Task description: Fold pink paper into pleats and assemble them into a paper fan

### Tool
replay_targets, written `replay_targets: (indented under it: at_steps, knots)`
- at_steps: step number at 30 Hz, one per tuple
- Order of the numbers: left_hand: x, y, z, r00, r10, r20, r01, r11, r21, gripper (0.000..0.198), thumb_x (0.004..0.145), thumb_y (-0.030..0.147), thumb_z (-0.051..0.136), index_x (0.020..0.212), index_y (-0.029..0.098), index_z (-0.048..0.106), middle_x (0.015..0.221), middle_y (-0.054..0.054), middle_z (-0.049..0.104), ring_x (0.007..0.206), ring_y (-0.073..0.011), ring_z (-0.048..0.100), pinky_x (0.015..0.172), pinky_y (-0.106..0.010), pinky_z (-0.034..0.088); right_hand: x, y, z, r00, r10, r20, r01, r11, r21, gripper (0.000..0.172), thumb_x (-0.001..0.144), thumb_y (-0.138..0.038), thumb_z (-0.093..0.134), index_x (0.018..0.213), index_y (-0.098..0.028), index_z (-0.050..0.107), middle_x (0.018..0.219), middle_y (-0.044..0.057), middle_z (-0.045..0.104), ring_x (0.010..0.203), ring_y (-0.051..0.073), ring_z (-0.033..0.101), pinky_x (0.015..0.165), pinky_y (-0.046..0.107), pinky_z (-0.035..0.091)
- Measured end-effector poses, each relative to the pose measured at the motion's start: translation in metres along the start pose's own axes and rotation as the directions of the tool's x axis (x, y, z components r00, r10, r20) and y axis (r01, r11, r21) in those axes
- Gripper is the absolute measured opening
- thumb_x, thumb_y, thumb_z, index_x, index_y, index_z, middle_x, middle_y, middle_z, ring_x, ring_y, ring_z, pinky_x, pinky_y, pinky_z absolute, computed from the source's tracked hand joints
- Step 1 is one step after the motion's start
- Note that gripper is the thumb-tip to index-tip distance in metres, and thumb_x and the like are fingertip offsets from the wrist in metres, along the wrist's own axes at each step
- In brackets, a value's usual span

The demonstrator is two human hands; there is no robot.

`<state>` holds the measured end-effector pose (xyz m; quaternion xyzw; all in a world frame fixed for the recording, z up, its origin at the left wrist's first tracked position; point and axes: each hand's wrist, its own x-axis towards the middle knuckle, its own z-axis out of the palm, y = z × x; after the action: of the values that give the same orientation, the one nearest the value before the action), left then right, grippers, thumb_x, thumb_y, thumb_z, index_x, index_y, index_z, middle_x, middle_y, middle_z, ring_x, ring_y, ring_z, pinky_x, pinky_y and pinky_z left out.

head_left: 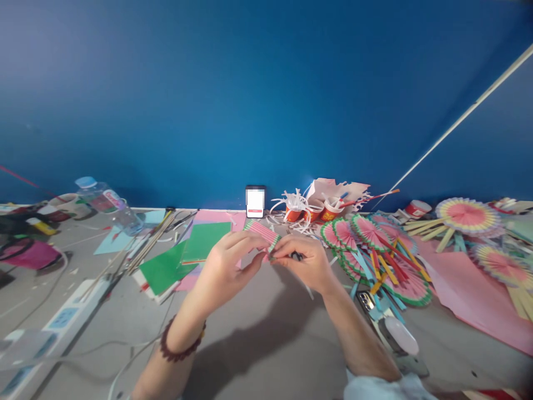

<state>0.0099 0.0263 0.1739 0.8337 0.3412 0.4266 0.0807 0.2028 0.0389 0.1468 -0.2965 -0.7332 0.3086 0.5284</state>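
A: Grip status, both hands?

B: Grasping. The left hand (228, 266) and the right hand (308, 261) each have thumb and fingertips closed on a pink, white-lined, green-edged pleated paper strip (262, 230). A small dark item shows at the right fingers; it cannot be identified.

A: State the location of the strip.

B: Between the two hands, raised above the grey desk (244, 328), toward the far edge. The upright black phone with a lit white screen (255, 203) stands just beyond, at that edge.

A: Which way does the strip lie from the grip?

B: From the fingertips, the visible body extends away and to the left. Neither hand is nearer: both touch the near end. The left index finger passes along the near-left side; the right fingertips meet the green edging at the right.

A: Give the pointing direction and long axis.

B: The exposed end points toward the far edge, angled left. The long axis of the visible part runs diagonally, far left to near right, with the fold lines parallel to it. Fingers cover the remainder, so full length cannot be determined.
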Motion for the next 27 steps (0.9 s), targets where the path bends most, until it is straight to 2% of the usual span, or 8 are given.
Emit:
replay_targets:
  at_steps: [3, 5, 8, 10, 13, 16, 22, 27]
  knots:
    - [0.001, -0.001, 0.003, 0.999, 0.013, -0.03, -0.012, 0.999, 0.047, 0.018, 0.084, 0.011, 0.055, 0.1, 0.021, 0.059, 0.087, -0.004, 0.068, 0.082, -0.016, 0.063, 0.075, -0.029, 0.051, -0.002, 0.005, 0.0, 0.997, 0.07, 0.026, -0.071, 0.997, 0.014, 0.005, 0.078, -0.023, 0.071, 0.074, -0.021, 0.069, 0.078, 0.004, 0.072, 0.071, 0.015, 0.066, 0.066, 0.027, 0.053]
    - [0.002, -0.001, 0.005, 0.994, 0.05, -0.101, -0.041, 0.995, 0.092, 0.019, 0.084, 0.013, 0.057, 0.102, 0.021, 0.056, 0.094, -0.005, 0.066, 0.089, -0.0174, 0.062, 0.078, -0.031, 0.05, -0.003, 0.008, -0.001, 0.995, 0.1, -0.004, -0.099, 0.995, 0.023, 0.006, 0.079, -0.025, 0.07, 0.076, -0.021, 0.068, 0.079, 0.004, 0.071, 0.074, 0.016, 0.066, 0.068, 0.028, 0.053]
    - [0.003, 0.002, 0.008, 0.938, 0.179, -0.297, -0.096, 0.957, 0.274, 0.016, 0.079, 0.018, 0.066, 0.091, 0.023, 0.058, 0.104, -0.007, 0.063, 0.103, -0.023, 0.058, 0.087, -0.039, 0.046, -0.001, 0.011, -0.001, 0.991, 0.104, -0.078, -0.1, 0.993, 0.058, 0.011, 0.078, -0.03, 0.071, 0.076, -0.02, 0.066, 0.077, 0.004, 0.07, 0.074, 0.016, 0.065, 0.069, 0.029, 0.053]
    - [0.001, 0.003, 0.011, 0.895, 0.264, -0.359, -0.103, 0.907, 0.409, 0.014, 0.074, 0.021, 0.071, 0.082, 0.024, 0.06, 0.098, -0.006, 0.064, 0.097, -0.0238, 0.057, 0.085, -0.04, 0.044, 0.001, 0.012, -0.001, 0.988, 0.103, -0.117, -0.092, 0.991, 0.093, 0.015, 0.077, -0.033, 0.071, 0.074, -0.02, 0.064, 0.075, 0.004, 0.068, 0.072, 0.016, 0.065, 0.067, 0.029, 0.053]
    - [-0.001, 0.003, 0.018, 0.924, 0.281, -0.26, -0.137, 0.876, 0.463, 0.012, 0.076, 0.027, 0.07, 0.086, 0.024, 0.063, 0.084, -0.004, 0.065, 0.078, -0.0195, 0.058, 0.075, -0.035, 0.043, 0.002, 0.01, 0.0, 0.981, 0.113, -0.161, -0.091, 0.986, 0.137, 0.016, 0.077, -0.034, 0.071, 0.076, -0.02, 0.062, 0.077, 0.003, 0.066, 0.074, 0.016, 0.064, 0.066, 0.027, 0.054]
    - [-0.001, -0.001, 0.026, 0.966, 0.189, -0.179, -0.107, 0.916, 0.387, 0.016, 0.081, 0.026, 0.065, 0.096, 0.021, 0.063, 0.084, -0.005, 0.068, 0.077, -0.0191, 0.059, 0.069, -0.032, 0.041, 0.002, 0.009, 0.001, 0.971, 0.132, -0.198, -0.103, 0.984, 0.148, 0.017, 0.077, -0.034, 0.071, 0.077, -0.021, 0.061, 0.078, 0.002, 0.065, 0.075, 0.015, 0.064, 0.066, 0.026, 0.054]
    - [0.0, -0.004, 0.032, 0.967, 0.093, -0.238, -0.041, 0.976, 0.214, 0.011, 0.084, 0.017, 0.062, 0.094, 0.019, 0.064, 0.085, -0.003, 0.071, 0.078, -0.0165, 0.062, 0.068, -0.029, 0.042, 0.001, 0.007, 0.002, 0.965, 0.162, -0.205, -0.127, 0.976, 0.175, 0.015, 0.074, -0.03, 0.072, 0.076, -0.021, 0.06, 0.074, 0.001, 0.062, 0.07, 0.015, 0.062, 0.06, 0.025, 0.054]
    - [-0.001, -0.005, 0.031, 0.961, 0.108, -0.253, -0.054, 0.976, 0.213, 0.012, 0.085, 0.016, 0.061, 0.095, 0.021, 0.065, 0.082, -0.003, 0.071, 0.076, -0.0152, 0.063, 0.066, -0.028, 0.042, 0.001, 0.008, 0.003, 0.96, 0.163, -0.226, -0.123, 0.976, 0.182, 0.012, 0.073, -0.026, 0.073, 0.076, -0.021, 0.063, 0.074, 0.001, 0.064, 0.07, 0.015, 0.064, 0.061, 0.026, 0.054]
